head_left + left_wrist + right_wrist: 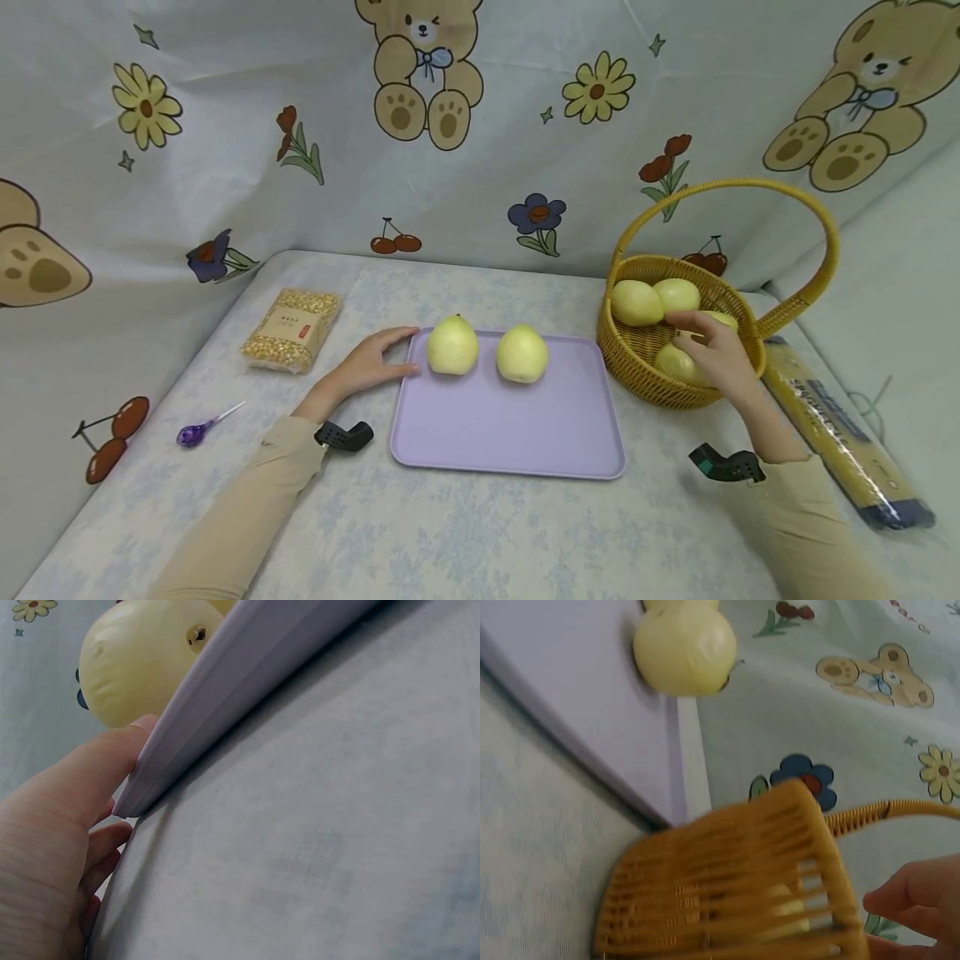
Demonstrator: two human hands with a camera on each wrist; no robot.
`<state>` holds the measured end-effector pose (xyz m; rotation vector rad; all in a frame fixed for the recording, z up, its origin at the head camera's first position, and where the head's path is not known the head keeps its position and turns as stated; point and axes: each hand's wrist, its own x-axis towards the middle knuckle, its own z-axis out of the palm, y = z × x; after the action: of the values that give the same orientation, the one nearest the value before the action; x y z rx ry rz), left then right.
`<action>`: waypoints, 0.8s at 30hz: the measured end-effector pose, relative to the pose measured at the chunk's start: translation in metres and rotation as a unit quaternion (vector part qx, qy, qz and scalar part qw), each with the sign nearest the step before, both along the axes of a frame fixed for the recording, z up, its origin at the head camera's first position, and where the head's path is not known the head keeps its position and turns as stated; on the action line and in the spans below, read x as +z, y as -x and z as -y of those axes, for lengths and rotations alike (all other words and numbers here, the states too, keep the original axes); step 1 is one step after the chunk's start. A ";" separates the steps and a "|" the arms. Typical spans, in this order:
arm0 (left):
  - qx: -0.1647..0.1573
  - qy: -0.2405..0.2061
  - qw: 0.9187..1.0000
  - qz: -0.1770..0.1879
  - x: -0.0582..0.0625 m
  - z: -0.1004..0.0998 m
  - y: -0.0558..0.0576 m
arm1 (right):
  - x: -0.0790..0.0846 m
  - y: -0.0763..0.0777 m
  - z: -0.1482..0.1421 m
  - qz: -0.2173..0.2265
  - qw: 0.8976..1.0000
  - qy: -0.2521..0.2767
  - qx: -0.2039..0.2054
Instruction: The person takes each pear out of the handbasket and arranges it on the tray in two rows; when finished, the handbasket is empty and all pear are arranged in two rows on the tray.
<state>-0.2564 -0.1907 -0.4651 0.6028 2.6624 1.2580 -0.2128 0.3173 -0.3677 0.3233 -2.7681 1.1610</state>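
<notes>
Two pale yellow-green pears, a left one [452,345] and a right one [521,354], sit on a lilac tray [510,429]. My left hand [370,360] touches the tray's back left corner, thumb and index finger spread along the rim. In the left wrist view the thumb lies by the tray rim [195,705], near a pear [142,660]. My right hand [716,354] is over a wicker basket [637,379] with several pears [636,302] inside. Its thumb and fingers are apart beside the basket pears, partly covering them; no pear is seen gripped.
The basket's tall handle [828,242] arches above the right hand. A long spaghetti packet [847,433] lies right of the basket. On the left are a bag of corn kernels [292,330] and a purple lollipop [193,433]. A printed cloth [465,192] hangs behind.
</notes>
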 end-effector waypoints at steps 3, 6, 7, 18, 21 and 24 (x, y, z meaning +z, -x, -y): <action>0.001 0.002 1.000 0.000 0.000 -0.001 0.000 | -0.005 -0.002 -0.026 0.015 0.999 0.003 0.051; 0.003 0.003 1.000 -0.001 0.000 -0.002 -0.001 | -0.008 -0.003 -0.043 0.031 0.992 0.031 0.120; 0.003 0.002 1.000 -0.001 0.001 -0.002 -0.001 | -0.008 -0.002 -0.046 0.039 0.989 0.040 0.139; 0.002 -0.001 1.000 -0.001 0.000 -0.001 0.000 | -0.006 -0.001 -0.042 0.067 0.988 -0.040 0.132; 0.001 0.000 1.000 0.000 0.000 -0.002 0.000 | -0.006 0.000 -0.040 0.081 0.989 -0.072 0.098; 0.001 -0.001 1.000 0.000 0.000 -0.002 0.000 | -0.006 0.000 -0.038 0.100 0.987 -0.102 0.069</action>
<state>-0.2560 -0.1890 -0.4653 0.5991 2.6629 1.2612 -0.2130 0.3554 -0.3736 0.4497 -3.0935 0.9874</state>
